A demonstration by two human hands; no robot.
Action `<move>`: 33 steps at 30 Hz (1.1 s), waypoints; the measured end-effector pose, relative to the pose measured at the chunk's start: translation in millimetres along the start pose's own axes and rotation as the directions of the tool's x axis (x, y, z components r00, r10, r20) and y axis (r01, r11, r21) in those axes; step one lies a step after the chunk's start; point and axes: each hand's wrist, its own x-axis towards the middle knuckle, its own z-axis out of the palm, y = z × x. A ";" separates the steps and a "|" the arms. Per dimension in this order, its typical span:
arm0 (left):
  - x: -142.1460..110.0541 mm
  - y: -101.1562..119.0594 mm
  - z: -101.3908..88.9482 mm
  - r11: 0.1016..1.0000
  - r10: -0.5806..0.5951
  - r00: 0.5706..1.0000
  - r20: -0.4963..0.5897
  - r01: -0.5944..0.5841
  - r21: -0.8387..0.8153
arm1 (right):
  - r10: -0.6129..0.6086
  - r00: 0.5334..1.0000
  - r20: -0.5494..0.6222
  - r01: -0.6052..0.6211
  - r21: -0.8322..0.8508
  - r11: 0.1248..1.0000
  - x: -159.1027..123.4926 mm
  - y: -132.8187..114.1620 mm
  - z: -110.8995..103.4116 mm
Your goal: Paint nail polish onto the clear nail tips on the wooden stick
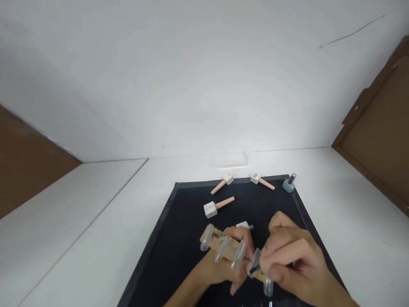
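My left hand point(220, 266) is closed round a yellowish stick point(228, 247) that carries several clear false nail tips point(207, 237), held over a black mat point(179, 238). My right hand point(294, 260) is pinched shut at one nail tip near the stick's right end, on a small dark thing I cannot make out. Just behind my left hand a small white bottle point(243, 225) lies on the mat, partly hidden.
Three nail polish bottles with white square bodies and pink caps point(218, 206) point(223, 183) point(262, 181) lie on the mat's far part. A teal bottle with a grey cap point(289, 183) stands at its far right corner. White table and wall surround; brown panel point(380, 128) at right.
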 end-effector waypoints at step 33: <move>4.8 -8.5 4.9 0.933 -0.044 0.992 0.122 0.084 -0.350 | -0.001 1.000 0.014 0.002 -0.087 0.996 4.1 -2.5 -1.3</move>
